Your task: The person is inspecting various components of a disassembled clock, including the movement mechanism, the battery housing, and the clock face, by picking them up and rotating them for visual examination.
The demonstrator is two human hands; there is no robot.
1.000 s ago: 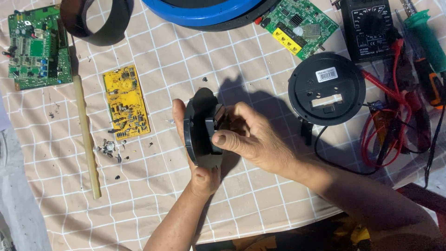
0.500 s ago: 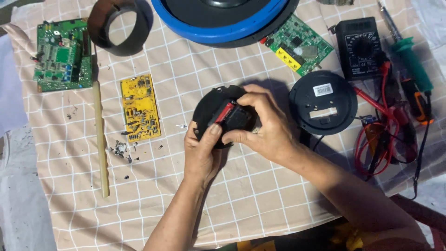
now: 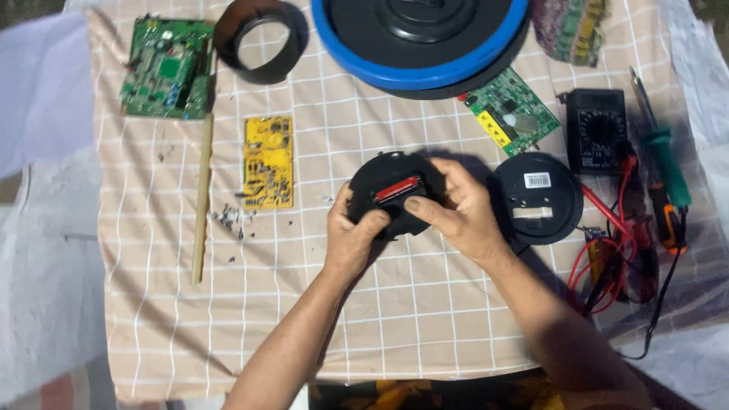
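A round black plastic housing (image 3: 387, 178) with a red part (image 3: 397, 190) in its middle lies face up between both hands, over the checked cloth (image 3: 304, 304). My left hand (image 3: 353, 235) grips its lower left rim, thumb on the front. My right hand (image 3: 459, 209) holds its right side, fingers reaching toward the red part. A matching black round cover (image 3: 539, 199) with a white sticker rests on the cloth just right of my right hand.
A yellow circuit board (image 3: 268, 161), a wooden stick (image 3: 202, 197) and small debris (image 3: 228, 219) lie to the left. Two green boards (image 3: 167, 68) (image 3: 511, 114), a black ring (image 3: 258, 38) and a blue-rimmed disc (image 3: 418, 38) sit at the back. A multimeter (image 3: 598, 129), red leads (image 3: 615, 243) and screwdrivers (image 3: 668, 175) lie right.
The black housing went from standing on edge to facing up with its red part showing. Both hands shifted around its rim.
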